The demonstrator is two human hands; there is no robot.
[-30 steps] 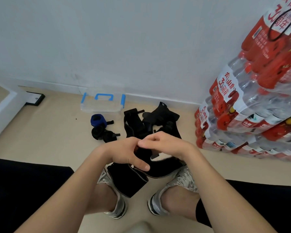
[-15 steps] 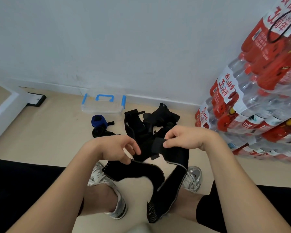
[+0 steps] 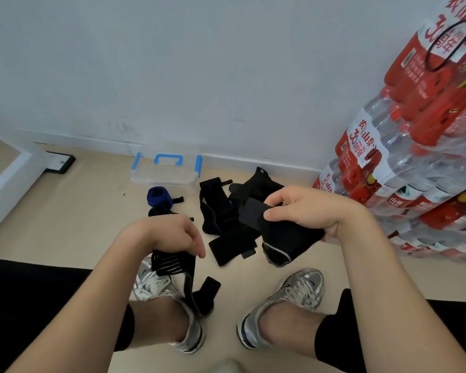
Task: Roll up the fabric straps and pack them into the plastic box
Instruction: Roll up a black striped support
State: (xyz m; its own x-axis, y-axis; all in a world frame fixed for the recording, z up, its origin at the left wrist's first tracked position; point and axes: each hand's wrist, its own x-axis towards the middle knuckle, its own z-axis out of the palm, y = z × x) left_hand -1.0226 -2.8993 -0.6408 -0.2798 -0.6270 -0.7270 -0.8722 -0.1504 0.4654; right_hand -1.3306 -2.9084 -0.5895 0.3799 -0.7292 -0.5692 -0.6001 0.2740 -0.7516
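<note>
The left hand [image 3: 170, 235] curls its fingers around a black striped strap [image 3: 172, 262], and the loose end hangs down over the left shoe [image 3: 147, 285]. The right hand [image 3: 304, 211] pinches the flat end of another black strap [image 3: 253, 215] between thumb and fingers, above a pile of black straps [image 3: 218, 211] on the floor. The clear plastic box [image 3: 167, 175] with blue handle stands at the wall, and 1 rolled blue strap [image 3: 158, 196] lies just in front of it.

- Beige floor [image 3: 78, 224] under my shoes [image 3: 293, 292].
- Clear plastic box [image 3: 166, 175] at 11 o'clock, against the wall [image 3: 199, 76].
- Blue rolled strap [image 3: 158, 196] just before it.
- Loose black straps [image 3: 221, 208] at 12.
- Bottled-water packs [image 3: 404, 184] at 2.
</note>
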